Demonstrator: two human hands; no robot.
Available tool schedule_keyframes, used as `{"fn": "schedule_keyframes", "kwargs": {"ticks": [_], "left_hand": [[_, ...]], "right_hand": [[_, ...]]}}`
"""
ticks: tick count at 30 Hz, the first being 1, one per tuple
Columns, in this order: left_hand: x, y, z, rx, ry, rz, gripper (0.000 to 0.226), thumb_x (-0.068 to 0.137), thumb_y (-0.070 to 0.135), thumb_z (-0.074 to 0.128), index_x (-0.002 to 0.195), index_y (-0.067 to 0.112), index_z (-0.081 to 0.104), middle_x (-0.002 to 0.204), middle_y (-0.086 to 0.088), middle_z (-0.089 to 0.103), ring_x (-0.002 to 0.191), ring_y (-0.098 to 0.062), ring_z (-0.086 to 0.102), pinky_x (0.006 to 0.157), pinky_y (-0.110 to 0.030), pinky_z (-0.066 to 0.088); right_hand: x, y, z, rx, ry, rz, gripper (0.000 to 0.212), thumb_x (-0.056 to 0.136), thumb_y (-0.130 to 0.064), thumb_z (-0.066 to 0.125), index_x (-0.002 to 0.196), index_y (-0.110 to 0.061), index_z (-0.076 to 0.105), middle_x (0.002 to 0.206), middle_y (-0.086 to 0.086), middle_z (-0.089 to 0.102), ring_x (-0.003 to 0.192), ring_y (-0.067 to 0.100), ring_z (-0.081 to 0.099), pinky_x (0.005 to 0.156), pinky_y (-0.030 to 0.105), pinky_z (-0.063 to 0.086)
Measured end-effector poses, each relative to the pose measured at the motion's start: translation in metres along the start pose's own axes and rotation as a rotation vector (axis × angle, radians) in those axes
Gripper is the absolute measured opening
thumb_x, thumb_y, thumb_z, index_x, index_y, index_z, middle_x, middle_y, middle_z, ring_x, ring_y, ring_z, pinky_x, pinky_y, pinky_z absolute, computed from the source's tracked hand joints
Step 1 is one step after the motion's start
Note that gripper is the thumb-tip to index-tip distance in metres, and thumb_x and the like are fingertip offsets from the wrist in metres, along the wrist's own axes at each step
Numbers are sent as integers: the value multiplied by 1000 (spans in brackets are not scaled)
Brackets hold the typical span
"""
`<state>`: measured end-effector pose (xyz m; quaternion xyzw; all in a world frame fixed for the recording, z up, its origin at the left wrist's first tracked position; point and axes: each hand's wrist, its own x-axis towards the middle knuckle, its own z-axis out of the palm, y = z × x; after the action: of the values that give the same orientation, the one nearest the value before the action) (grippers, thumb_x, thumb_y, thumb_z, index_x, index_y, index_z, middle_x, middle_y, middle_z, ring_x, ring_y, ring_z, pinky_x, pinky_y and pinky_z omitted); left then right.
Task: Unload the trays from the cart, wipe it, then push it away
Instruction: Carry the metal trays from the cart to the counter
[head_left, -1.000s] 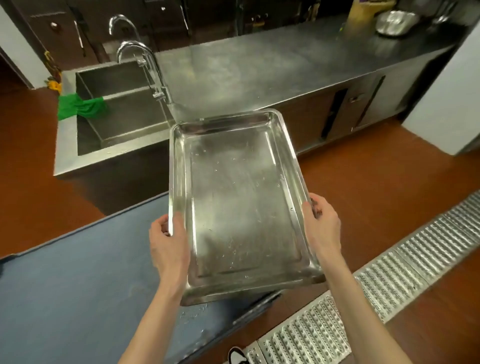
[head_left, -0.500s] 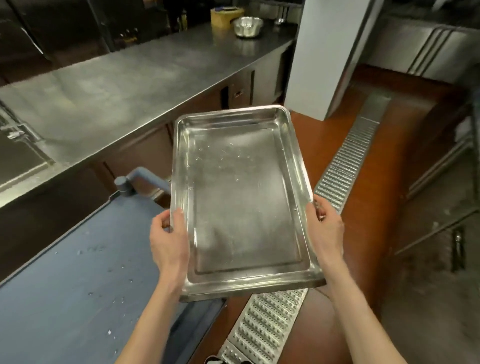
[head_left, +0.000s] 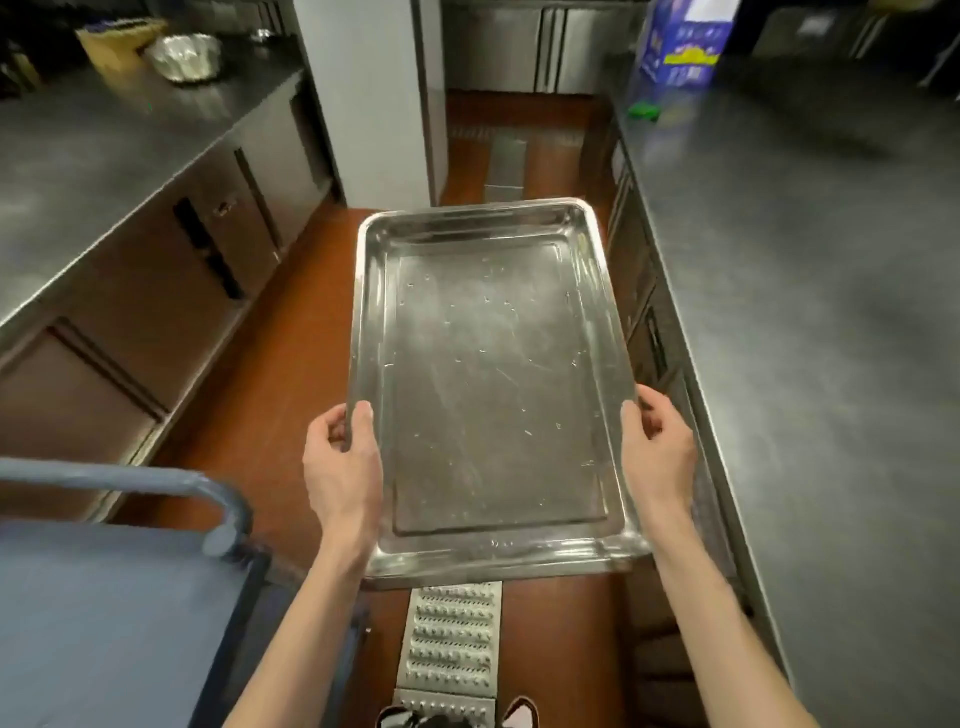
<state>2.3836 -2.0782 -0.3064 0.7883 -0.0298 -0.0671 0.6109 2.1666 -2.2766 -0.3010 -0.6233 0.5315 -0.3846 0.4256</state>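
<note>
The person holds a stainless steel tray (head_left: 493, 384) level in the air over the red floor (head_left: 249, 364) of the aisle, clear of every surface. The left hand (head_left: 340, 467) grasps the tray's left long rim with the thumb on top and the fingers (head_left: 332, 423) curled under the edge; the right hand (head_left: 657, 452) grasps the right long rim in the same way. The tray is empty, scratched and beaded with a few drops.

The blue cart (head_left: 104, 623) stands at the near left, its handle (head_left: 156, 483) curving down at the corner. The part of its top deck that shows carries no tray, though the rest lies out of view, so whether other trays remain there cannot be told.

Judging from this, unloading is under way and not finished: this tray is off the cart but not yet set down. The steel surface (head_left: 805, 312) on the right, just beside the tray, looks like the likeliest place for it; the left steel surface (head_left: 104, 156) lies farther off. Wiping the cart and pushing it away are both yet to be done, and neither hand holds a cloth.
</note>
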Motion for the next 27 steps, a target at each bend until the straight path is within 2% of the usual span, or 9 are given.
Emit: {"fn": "schedule_keyframes", "kwargs": {"ticks": [2, 5, 9, 12, 15, 18, 21, 24, 27], "left_hand": [[-16, 6, 25, 6, -78, 20, 58, 88, 69, 54, 129, 30, 64, 112, 20, 67, 103, 5, 60, 82, -20, 44], [-37, 14, 62, 18, -199, 53, 55, 87, 70, 54, 125, 32, 64, 109, 21, 66, 103, 6, 61, 82, -20, 44], [-63, 27, 114, 41, -381, 86, 53, 89, 68, 55, 125, 30, 65, 109, 15, 68, 101, -2, 64, 85, -29, 48], [-83, 35, 153, 53, -509, 121, 51, 88, 68, 55, 123, 32, 64, 107, 11, 68, 98, -7, 65, 84, -32, 49], [-101, 40, 188, 62, -639, 169, 53, 90, 65, 55, 126, 27, 64, 109, 7, 68, 98, -12, 65, 82, -32, 48], [-122, 44, 217, 72, -773, 205, 56, 91, 66, 55, 131, 28, 61, 115, 9, 67, 106, -12, 64, 91, -36, 50], [-144, 49, 249, 92, -899, 240, 46, 90, 68, 54, 123, 37, 60, 112, 15, 67, 106, -9, 64, 92, -37, 51], [-172, 50, 275, 114, -1007, 252, 45, 88, 68, 55, 121, 40, 63, 109, 17, 69, 105, -10, 67, 97, -43, 55], [-207, 49, 296, 131, -1114, 257, 45, 89, 67, 58, 123, 40, 63, 114, 18, 70, 109, -9, 66, 104, -47, 54]], "right_hand": [[4, 12, -30, -1, 90, 22, 31, 103, -32, 58, 133, -27, 67, 116, -2, 70, 102, 11, 65, 84, 20, 49], [8, 29, -72, 10, 204, 85, 29, 102, -33, 58, 128, -28, 69, 112, -3, 69, 94, 10, 64, 86, 26, 51], [6, 51, -125, 11, 367, 174, 24, 101, -37, 58, 122, -36, 69, 96, -5, 67, 78, 9, 61, 73, 27, 50], [3, 65, -157, 17, 509, 219, 27, 101, -32, 60, 126, -29, 71, 85, -10, 64, 74, 11, 59, 77, 33, 49], [-5, 79, -184, 1, 632, 272, 31, 102, -31, 60, 130, -24, 70, 90, -8, 66, 82, 16, 62, 82, 33, 49], [-18, 87, -209, 4, 743, 302, 33, 102, -29, 59, 132, -21, 70, 101, -2, 69, 90, 18, 63, 88, 33, 50], [-32, 96, -230, 3, 867, 348, 33, 102, -28, 59, 132, -22, 70, 107, 1, 71, 94, 18, 65, 96, 38, 53], [-52, 105, -251, 55, 989, 378, 32, 102, -28, 60, 133, -23, 70, 102, -1, 69, 88, 17, 62, 98, 43, 54], [-74, 114, -274, 51, 1095, 395, 32, 103, -28, 60, 133, -21, 70, 102, 0, 70, 90, 18, 64, 97, 40, 55]]}}
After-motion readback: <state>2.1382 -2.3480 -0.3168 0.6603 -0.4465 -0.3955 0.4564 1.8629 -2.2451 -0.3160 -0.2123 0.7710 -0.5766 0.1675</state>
